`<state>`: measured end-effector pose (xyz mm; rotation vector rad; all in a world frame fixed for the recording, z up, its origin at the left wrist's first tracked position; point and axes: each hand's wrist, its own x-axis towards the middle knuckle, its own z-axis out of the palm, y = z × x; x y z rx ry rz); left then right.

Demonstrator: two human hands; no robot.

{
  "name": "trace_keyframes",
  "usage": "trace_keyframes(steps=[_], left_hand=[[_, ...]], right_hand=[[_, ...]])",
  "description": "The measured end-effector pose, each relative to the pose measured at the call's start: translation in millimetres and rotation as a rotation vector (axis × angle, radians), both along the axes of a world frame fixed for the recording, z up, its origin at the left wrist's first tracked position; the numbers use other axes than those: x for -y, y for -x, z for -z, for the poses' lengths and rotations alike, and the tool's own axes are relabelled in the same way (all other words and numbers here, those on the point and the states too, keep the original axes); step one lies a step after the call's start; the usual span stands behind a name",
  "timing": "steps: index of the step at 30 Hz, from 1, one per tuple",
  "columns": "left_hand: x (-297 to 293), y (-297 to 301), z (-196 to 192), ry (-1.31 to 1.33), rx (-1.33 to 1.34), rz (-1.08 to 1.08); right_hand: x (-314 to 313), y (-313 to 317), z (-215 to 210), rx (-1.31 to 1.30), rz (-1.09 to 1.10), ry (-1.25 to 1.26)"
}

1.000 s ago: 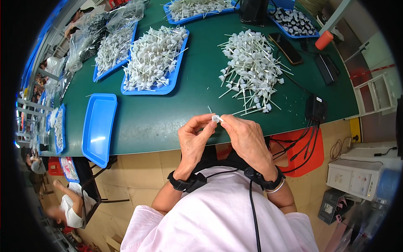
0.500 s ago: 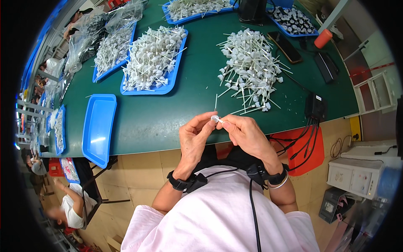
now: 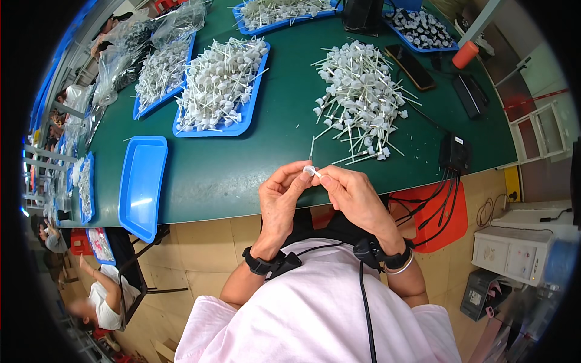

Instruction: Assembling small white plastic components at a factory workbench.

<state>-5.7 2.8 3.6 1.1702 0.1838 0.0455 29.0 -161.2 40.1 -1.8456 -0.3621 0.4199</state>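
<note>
Close to the table's near edge, my two hands meet at a small white plastic cap (image 3: 309, 170) with a short white stem. My left hand (image 3: 280, 195) pinches the cap between thumb and fingers. The stem is gripped by the thumb and forefinger of my right hand (image 3: 352, 192). A thin pale stick (image 3: 312, 147) rises just beyond my left fingertips; I cannot tell if it is held or lies on the table. Past my right hand is a loose heap of white stemmed caps (image 3: 363, 97).
A blue tray (image 3: 242, 126) piled with similar pieces stands left of the heap. An unfilled blue tray (image 3: 144, 187) sits at the left edge. On the right lie a phone (image 3: 411, 68), a black box with cables (image 3: 454, 154) and a tray of dark-and-white pieces (image 3: 423, 33).
My hands stay almost in place, with the cap turned very slightly between the fingers. On the heap's near left edge, a stick now shows next to the thin upright one.
</note>
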Motion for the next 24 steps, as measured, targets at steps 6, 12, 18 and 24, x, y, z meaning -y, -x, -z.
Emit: trace_keyframes(steps=[6, 12, 18, 24], left_hand=[[1.2, 0.4, 1.3, 0.016, -0.007, -0.018], [1.3, 1.0, 1.9, -0.017, 0.007, -0.027], [0.2, 1.6, 1.3, -0.03, -0.016, -0.021], [0.6, 2.4, 3.2, -0.096, -0.029, -0.043]], right_hand=[[-2.6, 3.3, 0.0, 0.062, 0.043, 0.01], [0.1, 1.4, 1.5, 0.156, 0.021, 0.041], [-0.4, 2.0, -0.3, 0.163, 0.012, 0.086], [0.2, 1.8, 5.0, 0.241, 0.007, 0.13]])
